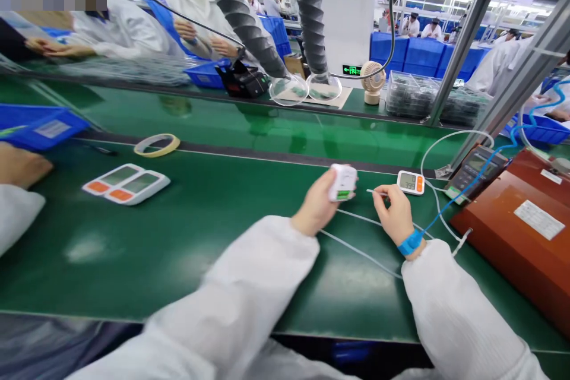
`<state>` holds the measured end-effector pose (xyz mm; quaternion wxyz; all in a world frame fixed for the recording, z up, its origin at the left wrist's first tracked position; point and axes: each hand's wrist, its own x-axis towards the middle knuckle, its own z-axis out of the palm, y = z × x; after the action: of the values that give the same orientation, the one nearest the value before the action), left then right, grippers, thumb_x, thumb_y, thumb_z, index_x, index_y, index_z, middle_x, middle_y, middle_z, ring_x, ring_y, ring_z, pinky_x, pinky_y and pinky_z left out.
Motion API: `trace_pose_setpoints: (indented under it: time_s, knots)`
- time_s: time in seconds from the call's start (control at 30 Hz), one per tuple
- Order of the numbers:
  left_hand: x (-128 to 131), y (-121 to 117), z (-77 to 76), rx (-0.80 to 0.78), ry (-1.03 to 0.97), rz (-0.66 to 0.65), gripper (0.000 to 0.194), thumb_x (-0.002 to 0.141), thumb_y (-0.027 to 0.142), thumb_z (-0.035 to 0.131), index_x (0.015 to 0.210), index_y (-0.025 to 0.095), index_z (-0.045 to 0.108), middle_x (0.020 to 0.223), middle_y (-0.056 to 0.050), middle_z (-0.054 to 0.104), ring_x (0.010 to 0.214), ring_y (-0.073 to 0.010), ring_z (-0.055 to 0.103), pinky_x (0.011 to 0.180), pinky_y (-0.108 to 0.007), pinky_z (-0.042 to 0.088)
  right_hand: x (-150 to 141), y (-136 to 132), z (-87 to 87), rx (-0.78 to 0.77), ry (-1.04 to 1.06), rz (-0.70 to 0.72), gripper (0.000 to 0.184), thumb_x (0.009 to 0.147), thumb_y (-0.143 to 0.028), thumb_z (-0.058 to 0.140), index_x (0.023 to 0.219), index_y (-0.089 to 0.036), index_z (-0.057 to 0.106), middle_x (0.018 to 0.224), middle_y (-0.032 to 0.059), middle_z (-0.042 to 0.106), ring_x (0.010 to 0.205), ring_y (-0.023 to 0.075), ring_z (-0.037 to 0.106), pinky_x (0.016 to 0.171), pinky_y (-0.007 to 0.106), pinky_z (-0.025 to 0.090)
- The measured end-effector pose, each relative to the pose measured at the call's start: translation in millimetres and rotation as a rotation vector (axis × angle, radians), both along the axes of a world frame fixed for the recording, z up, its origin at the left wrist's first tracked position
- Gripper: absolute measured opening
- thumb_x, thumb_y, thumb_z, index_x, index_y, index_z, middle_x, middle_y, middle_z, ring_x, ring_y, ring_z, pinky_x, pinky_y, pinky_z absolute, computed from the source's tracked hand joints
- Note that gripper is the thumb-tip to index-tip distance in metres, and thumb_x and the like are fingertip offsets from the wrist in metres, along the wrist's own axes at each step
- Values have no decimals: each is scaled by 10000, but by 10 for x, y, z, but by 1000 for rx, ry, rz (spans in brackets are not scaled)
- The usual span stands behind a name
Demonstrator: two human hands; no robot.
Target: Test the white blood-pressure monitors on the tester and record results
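My left hand (315, 205) grips a small white device (344, 178), tilted so that its back shows, with green batteries (344, 195) in the lower part. To the right of it, my right hand (395, 214) pinches a thin white tube (370, 191) whose tip points at the device, with a small gap between. A blue wrist strap (410, 242) with a coiled blue cord is on my right wrist. Just behind the right hand, another white device with orange buttons (410, 183) lies display up and shows digits.
Two more white-and-orange devices (127, 183) lie at left, near a tape roll (157, 145) and blue bin (40, 126). A neighbour's hand (22, 166) is at the left edge. At right stand a grey meter (476, 169) and red-brown box (521, 231). Loose tubing (360, 252) crosses the green bench.
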<state>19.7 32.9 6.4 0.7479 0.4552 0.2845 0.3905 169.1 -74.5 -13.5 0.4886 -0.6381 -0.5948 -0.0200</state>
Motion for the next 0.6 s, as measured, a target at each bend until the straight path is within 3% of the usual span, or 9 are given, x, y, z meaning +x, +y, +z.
trace_pose_setpoints:
  time_s: [0.07,0.13,0.3,0.6]
  knots:
    - [277,-187,-119,-79,-101,-48,586,789,601,637,1143,134,616,954,-95,707,831,-202,665,696,-296,516,5,-13,10,24,22,6,151,967,-264,491,906,-177,599,861,50,639,796,178,611,747,304,502]
    - [380,-279,-215,-99,-139,-113,556,786,557,678,1140,131,624,951,-79,708,814,-187,662,702,-280,507,1,-22,13,19,37,31,141,964,-273,504,913,-183,601,865,44,650,785,172,615,732,296,505]
    - [284,-259,-265,-164,-135,-192,544,796,545,685,1153,140,621,928,-65,705,775,-177,650,663,-270,481,-33,-39,38,-36,40,85,138,951,-270,525,874,-196,613,830,37,640,744,170,602,700,297,495]
    - [300,-305,-279,-35,-100,-164,545,813,555,659,1167,142,616,1005,-71,695,889,-196,642,814,-314,482,-43,-77,108,-25,29,103,141,946,-275,527,873,-201,622,816,35,626,717,166,582,661,293,482]
